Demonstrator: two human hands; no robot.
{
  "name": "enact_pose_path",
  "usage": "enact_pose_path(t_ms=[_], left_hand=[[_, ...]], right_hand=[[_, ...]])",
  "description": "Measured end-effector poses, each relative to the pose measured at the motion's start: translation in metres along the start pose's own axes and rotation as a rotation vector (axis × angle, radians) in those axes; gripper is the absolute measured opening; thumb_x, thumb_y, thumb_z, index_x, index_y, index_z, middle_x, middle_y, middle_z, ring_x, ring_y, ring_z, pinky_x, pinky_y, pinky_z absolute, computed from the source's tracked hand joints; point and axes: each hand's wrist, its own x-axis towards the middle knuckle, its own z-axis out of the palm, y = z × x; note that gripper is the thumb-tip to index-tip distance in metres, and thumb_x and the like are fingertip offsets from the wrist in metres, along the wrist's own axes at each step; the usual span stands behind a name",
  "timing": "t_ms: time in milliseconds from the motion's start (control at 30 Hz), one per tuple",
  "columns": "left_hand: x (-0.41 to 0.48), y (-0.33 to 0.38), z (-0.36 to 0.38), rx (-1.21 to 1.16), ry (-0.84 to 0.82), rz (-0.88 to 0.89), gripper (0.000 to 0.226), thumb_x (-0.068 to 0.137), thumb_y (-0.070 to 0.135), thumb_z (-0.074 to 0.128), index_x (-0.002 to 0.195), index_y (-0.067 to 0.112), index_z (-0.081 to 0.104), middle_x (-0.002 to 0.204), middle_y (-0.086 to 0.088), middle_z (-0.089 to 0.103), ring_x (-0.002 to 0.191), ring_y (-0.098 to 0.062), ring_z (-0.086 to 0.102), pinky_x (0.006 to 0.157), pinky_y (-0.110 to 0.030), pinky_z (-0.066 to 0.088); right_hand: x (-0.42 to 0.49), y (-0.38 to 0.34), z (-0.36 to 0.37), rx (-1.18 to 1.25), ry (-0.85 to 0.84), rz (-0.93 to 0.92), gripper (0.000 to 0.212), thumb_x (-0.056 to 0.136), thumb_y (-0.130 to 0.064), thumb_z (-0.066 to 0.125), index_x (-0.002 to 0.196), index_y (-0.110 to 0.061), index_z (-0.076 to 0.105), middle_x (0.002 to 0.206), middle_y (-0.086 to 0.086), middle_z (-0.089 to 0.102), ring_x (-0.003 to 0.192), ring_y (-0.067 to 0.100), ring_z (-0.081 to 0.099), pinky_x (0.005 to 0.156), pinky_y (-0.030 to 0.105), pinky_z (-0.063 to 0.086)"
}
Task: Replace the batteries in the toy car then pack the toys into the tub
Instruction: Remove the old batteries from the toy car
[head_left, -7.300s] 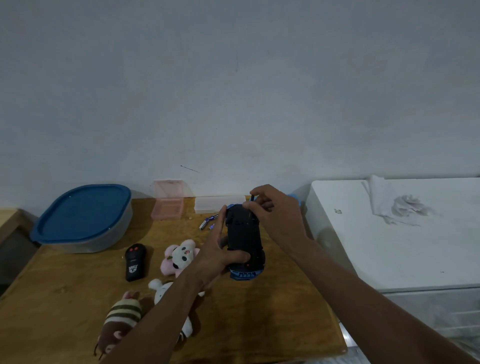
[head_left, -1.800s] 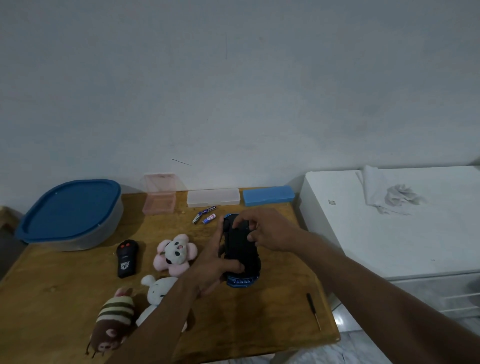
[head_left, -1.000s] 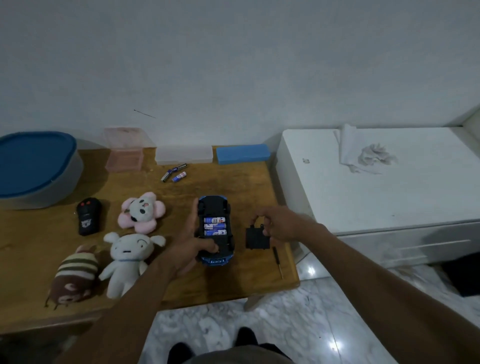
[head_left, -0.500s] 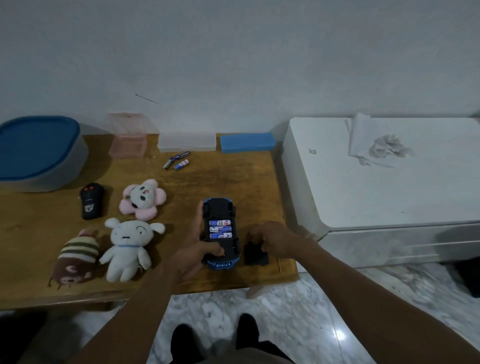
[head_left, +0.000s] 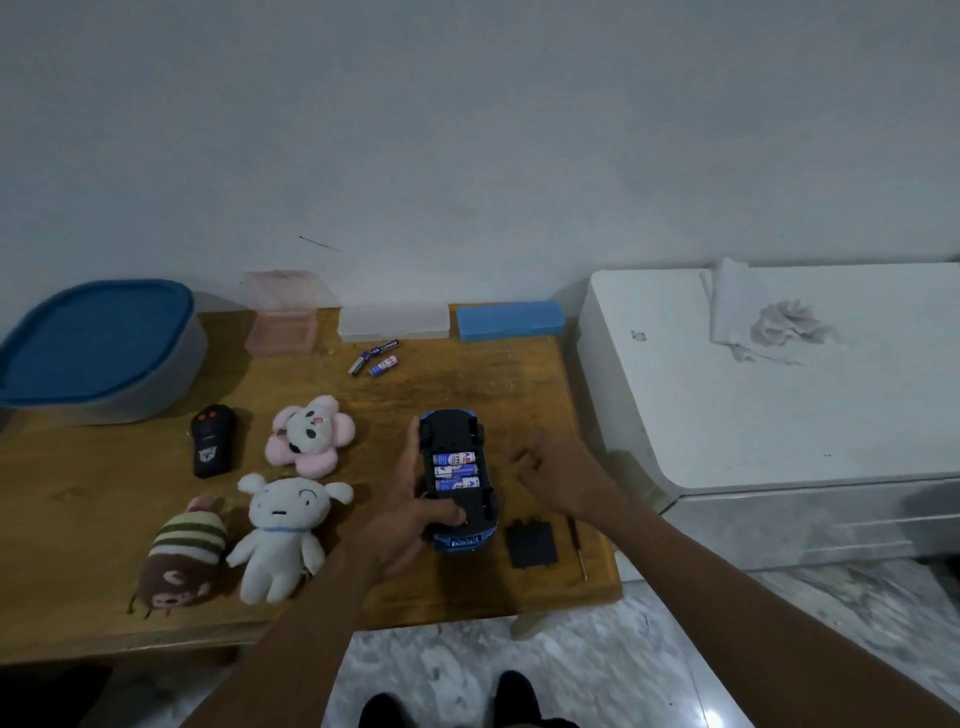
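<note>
Sitting at far left on the bench (head_left: 78, 519), the tub (head_left: 98, 353) is lidded; at centre the left hand (head_left: 400, 519) clamps the upturned toy car (head_left: 460, 483), three batteries (head_left: 456, 472) exposed; the right hand (head_left: 561, 475) hovers loose and empty above the battery cover (head_left: 531, 544).

- The worktop (head_left: 467, 395) is wood, brown, with a dull and slightly worn finish.
- The toy car (head_left: 457, 478) looks like plastic: matt black underside, glossy blue body at the edge.
- The batteries in the car (head_left: 455, 472) have smooth, shiny blue and white wrappers.
- The battery cover (head_left: 531, 543) is matt black plastic.
- The white plush dog (head_left: 283, 530) and the pink flower plush (head_left: 310, 435) are soft, fuzzy cloth.
- The tub (head_left: 98, 353) is cloudy plastic with a smooth blue lid.
- The floor (head_left: 597, 670) is glossy, marble-patterned.
</note>
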Motion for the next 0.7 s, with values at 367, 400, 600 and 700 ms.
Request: enact_pose_path(t_ms=[367, 400, 600, 700], left_hand=[[0.02, 0.037, -0.013, 0.141, 0.037, 0.241, 0.129, 0.053, -0.005, 0.074, 0.148, 0.05, 0.005, 0.133, -0.007, 0.059, 0.117, -0.03, 0.06, 0.099, -0.058, 0.046], [0.022, 0.04, -0.015, 0.173, 0.047, 0.265, 0.129, 0.053, -0.003, 0.074, 0.147, 0.052, 0.005, 0.132, -0.005, 0.059, 0.117, -0.027, 0.061, 0.099, -0.056, 0.047], [0.029, 0.048, -0.026, 0.27, 0.043, 0.3, 0.128, 0.053, 0.006, 0.077, 0.146, 0.055, 0.005, 0.129, -0.002, 0.062, 0.117, -0.026, 0.061, 0.098, -0.057, 0.048], [0.032, 0.05, -0.032, 0.272, 0.0, 0.288, 0.127, 0.055, 0.004, 0.076, 0.144, 0.058, 0.005, 0.129, -0.007, 0.062, 0.117, -0.03, 0.061, 0.098, -0.059, 0.047]], right_hand=[[0.028, -0.083, -0.017, 0.195, 0.142, 0.162, 0.028, 0.099, -0.028, 0.048, 0.111, -0.015, 0.07, 0.107, 0.004, 0.071, 0.079, 0.007, 0.056, 0.054, 0.009, 0.034], [0.029, -0.087, -0.018, 0.221, 0.15, 0.178, 0.028, 0.099, -0.027, 0.048, 0.111, -0.014, 0.07, 0.106, 0.004, 0.07, 0.076, 0.007, 0.055, 0.05, 0.008, 0.032], [0.041, -0.107, -0.014, 0.821, 0.219, 0.486, 0.017, 0.088, -0.011, 0.06, 0.096, 0.003, 0.066, 0.085, 0.011, 0.065, 0.065, 0.014, 0.057, 0.053, 0.018, 0.045], [0.039, -0.111, -0.012, 1.02, 0.227, 0.524, 0.014, 0.087, -0.009, 0.064, 0.097, 0.0, 0.063, 0.083, 0.009, 0.065, 0.069, 0.017, 0.061, 0.057, 0.025, 0.049]])
